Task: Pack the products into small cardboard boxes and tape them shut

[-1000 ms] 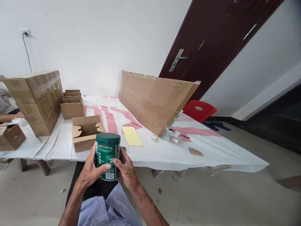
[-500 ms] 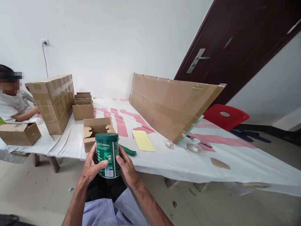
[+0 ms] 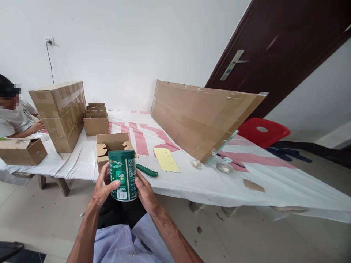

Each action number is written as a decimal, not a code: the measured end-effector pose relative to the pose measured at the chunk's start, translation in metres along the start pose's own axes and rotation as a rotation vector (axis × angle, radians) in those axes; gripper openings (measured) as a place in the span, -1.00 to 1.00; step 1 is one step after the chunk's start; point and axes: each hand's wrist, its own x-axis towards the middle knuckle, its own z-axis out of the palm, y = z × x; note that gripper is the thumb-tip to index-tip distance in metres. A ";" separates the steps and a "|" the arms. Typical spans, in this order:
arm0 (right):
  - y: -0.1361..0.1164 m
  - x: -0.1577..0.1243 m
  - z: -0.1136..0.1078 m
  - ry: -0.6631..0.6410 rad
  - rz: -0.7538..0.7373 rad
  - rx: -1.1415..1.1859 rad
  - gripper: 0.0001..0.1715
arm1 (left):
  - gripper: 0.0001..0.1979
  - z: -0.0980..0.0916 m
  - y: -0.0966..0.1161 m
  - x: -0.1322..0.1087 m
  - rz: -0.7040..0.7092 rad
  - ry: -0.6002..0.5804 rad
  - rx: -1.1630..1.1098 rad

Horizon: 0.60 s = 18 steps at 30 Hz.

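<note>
Currently, the left hand (image 3: 101, 189) and the right hand (image 3: 145, 190) hold together 1 green canister (image 3: 123, 179), with 1 hand on each side of it. Both hands are partly open, curved around the wall of the canister to the width of its body; the left thumb lies across the printed front, near the small picture, and the right thumb presses at the side, near the other edge. The fingers behind the canister are mostly hidden, so I cannot tell exactly how they are placed. The canister is almost upright, its dark green lid (image 3: 121, 154) is on, and a barcode (image 3: 122, 194) shows low on the front. It is located above the lap (image 3: 120, 215) of the person, at the near edge of the bench (image 3: 189, 186). Just beyond it, on the white cloth, stands an open carton (image 3: 112, 138), which the canister partly covers from view. To the right of this carton lies a green tool (image 3: 148, 171), and next comes a yellow sheet (image 3: 167, 160). Farther to the right, a big cardboard panel (image 3: 203, 117) stands on the bench. On the left there is a stack of closed boxes (image 3: 61, 117), and beyond it another person (image 3: 16, 120).
</note>
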 end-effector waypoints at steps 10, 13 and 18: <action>0.005 -0.002 -0.002 0.178 -0.001 -0.082 -0.24 | -0.19 -0.002 0.005 0.001 -0.006 0.019 0.171; 0.000 -0.004 0.001 0.190 -0.022 -0.104 -0.28 | -0.22 -0.003 0.005 -0.002 0.000 -0.010 0.149; -0.006 -0.004 0.005 0.139 -0.039 -0.110 -0.29 | -0.23 -0.007 -0.006 -0.002 -0.027 -0.017 -0.021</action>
